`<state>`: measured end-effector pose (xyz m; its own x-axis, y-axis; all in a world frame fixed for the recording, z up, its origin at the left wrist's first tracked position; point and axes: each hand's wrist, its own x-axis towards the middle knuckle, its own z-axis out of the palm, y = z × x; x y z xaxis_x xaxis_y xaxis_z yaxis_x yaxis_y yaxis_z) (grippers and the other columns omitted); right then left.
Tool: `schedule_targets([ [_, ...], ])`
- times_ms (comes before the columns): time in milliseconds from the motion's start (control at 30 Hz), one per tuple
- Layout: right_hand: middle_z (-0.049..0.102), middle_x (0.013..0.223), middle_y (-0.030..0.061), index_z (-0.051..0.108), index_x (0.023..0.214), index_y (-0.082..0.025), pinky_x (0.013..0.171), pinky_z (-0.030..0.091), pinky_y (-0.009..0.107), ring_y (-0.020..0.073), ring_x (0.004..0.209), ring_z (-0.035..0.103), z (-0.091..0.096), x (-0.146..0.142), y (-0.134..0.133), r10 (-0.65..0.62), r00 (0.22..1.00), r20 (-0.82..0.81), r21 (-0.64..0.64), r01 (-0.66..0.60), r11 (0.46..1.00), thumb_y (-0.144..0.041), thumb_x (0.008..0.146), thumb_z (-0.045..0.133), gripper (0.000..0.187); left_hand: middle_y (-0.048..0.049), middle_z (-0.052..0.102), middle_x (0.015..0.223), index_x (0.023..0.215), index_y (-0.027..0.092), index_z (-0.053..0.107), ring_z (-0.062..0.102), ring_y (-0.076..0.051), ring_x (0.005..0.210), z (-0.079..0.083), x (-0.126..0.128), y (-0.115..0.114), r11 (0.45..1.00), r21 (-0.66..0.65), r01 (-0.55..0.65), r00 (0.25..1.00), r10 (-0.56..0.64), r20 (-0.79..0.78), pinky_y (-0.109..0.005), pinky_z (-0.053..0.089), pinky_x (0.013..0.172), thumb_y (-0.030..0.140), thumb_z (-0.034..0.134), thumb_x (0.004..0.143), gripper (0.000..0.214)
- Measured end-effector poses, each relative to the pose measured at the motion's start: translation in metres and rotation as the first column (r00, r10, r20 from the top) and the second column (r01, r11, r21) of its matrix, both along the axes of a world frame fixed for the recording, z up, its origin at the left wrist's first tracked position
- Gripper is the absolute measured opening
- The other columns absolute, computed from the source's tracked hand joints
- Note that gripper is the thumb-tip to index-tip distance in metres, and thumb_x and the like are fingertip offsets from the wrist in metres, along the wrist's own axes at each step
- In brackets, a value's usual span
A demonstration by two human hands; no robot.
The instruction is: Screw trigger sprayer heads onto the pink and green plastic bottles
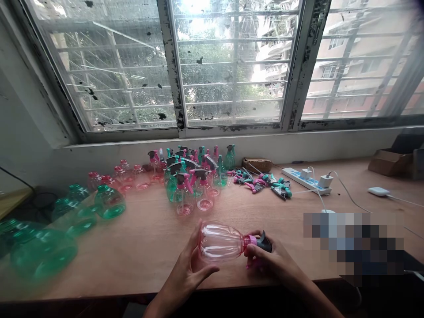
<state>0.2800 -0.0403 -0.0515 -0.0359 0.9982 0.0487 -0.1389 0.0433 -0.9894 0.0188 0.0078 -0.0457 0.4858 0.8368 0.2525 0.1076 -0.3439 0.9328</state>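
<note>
A clear pink spray bottle (221, 242) lies sideways between my hands, above the front of the table. My left hand (189, 267) cups its base, with the fingers against the bottom end and the thumb stretched out below the body. At the neck, my right hand (268, 255) is closed around the pink collar (252, 240) and the dark grey spray head (264, 243). Part of the pink trigger (254, 264) shows under the right fingers. The inside of the bottle looks empty.
Several pink and green spray bottles with heads (202, 190) stand behind. Green bottles without heads (111, 202) and pink ones (141, 177) are on the left. Loose spray heads (261, 182), a brown pouch (257, 164), a power strip (306, 180) and a cardboard box (389, 161) are further right.
</note>
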Motion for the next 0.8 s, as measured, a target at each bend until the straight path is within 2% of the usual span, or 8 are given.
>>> schedule_targets([
  [67, 0.075, 0.072, 0.0015, 0.062, 0.098, -0.017, 0.046, 0.047, 0.019, 0.0162, 0.059, 0.071, -0.001, 0.000, 0.000, 0.009, 1.000, 0.005, 0.009, -0.009, 1.000, -0.045, 0.082, 0.078, 0.036, -0.0022, 0.025, 0.165, 0.156, 0.039, 0.016, 0.028, -0.034, 0.149, -0.001, 0.000, 0.000, 1.000, -0.007, 0.005, 1.000, -0.005, 0.014, -0.049, 0.020, 0.123, 0.041, 0.080, 0.079, 0.100],
  [200, 0.076, 0.064, 0.0016, 0.062, 0.103, -0.016, 0.052, 0.051, 0.022, 0.0157, 0.056, 0.069, -0.006, 0.001, 0.000, 0.050, 0.996, 0.071, 0.053, -0.054, 0.997, -0.041, 0.081, 0.080, 0.038, -0.0076, 0.027, 0.164, 0.158, 0.031, 0.013, 0.022, -0.033, 0.151, 0.007, 0.000, -0.003, 0.996, -0.091, 0.011, 0.999, -0.008, 0.037, -0.050, 0.018, 0.123, 0.050, 0.068, 0.087, 0.092],
  [300, 0.076, 0.065, 0.0017, 0.062, 0.102, -0.016, 0.051, 0.050, 0.022, 0.0157, 0.056, 0.069, -0.005, 0.001, 0.001, 0.032, 0.997, 0.064, 0.040, -0.034, 0.999, -0.042, 0.081, 0.080, 0.037, -0.0047, 0.023, 0.166, 0.157, 0.032, 0.016, 0.019, -0.032, 0.152, 0.009, -0.001, -0.005, 0.997, -0.071, 0.016, 1.000, -0.018, -0.022, -0.049, 0.015, 0.124, 0.044, 0.070, 0.087, 0.090],
  [433, 0.075, 0.072, 0.0017, 0.061, 0.098, -0.017, 0.045, 0.046, 0.019, 0.0164, 0.058, 0.071, -0.002, 0.000, 0.000, -0.005, 1.000, -0.007, -0.005, 0.005, 1.000, -0.045, 0.082, 0.078, 0.036, 0.0007, 0.016, 0.168, 0.157, 0.039, 0.013, 0.014, -0.031, 0.153, 0.002, -0.003, -0.003, 1.000, 0.017, -0.002, 0.997, 0.004, -0.076, -0.050, 0.009, 0.124, 0.039, 0.071, 0.088, 0.090],
  [533, 0.075, 0.068, 0.0010, 0.061, 0.100, -0.017, 0.049, 0.049, 0.020, 0.0156, 0.057, 0.070, -0.002, 0.000, -0.001, 0.031, 0.999, 0.016, 0.024, -0.031, 0.999, -0.042, 0.083, 0.078, 0.035, -0.0021, 0.017, 0.168, 0.158, 0.036, 0.008, 0.015, -0.031, 0.153, 0.003, -0.003, -0.003, 1.000, -0.030, 0.007, 0.999, -0.008, -0.035, -0.050, 0.010, 0.124, 0.041, 0.072, 0.087, 0.096],
  [667, 0.076, 0.067, 0.0007, 0.060, 0.106, -0.017, 0.057, 0.053, 0.023, 0.0161, 0.059, 0.070, -0.002, -0.001, -0.002, 0.065, 0.995, 0.081, 0.060, -0.070, 0.996, -0.038, 0.082, 0.079, 0.037, -0.0068, 0.021, 0.166, 0.158, 0.029, 0.016, 0.015, -0.033, 0.153, 0.010, -0.002, -0.005, 0.996, -0.088, 0.023, 1.000, -0.023, -0.002, -0.050, 0.012, 0.124, 0.046, 0.071, 0.086, 0.092],
  [800, 0.075, 0.064, 0.0009, 0.061, 0.103, -0.017, 0.049, 0.049, 0.021, 0.0164, 0.056, 0.070, 0.001, -0.001, -0.001, 0.029, 0.998, 0.060, 0.016, -0.030, 0.999, -0.044, 0.083, 0.077, 0.037, -0.0024, 0.018, 0.167, 0.157, 0.036, 0.016, 0.015, -0.033, 0.152, 0.004, -0.004, -0.002, 0.999, -0.027, 0.017, 0.999, -0.018, -0.035, -0.051, 0.012, 0.124, 0.038, 0.074, 0.085, 0.092],
])
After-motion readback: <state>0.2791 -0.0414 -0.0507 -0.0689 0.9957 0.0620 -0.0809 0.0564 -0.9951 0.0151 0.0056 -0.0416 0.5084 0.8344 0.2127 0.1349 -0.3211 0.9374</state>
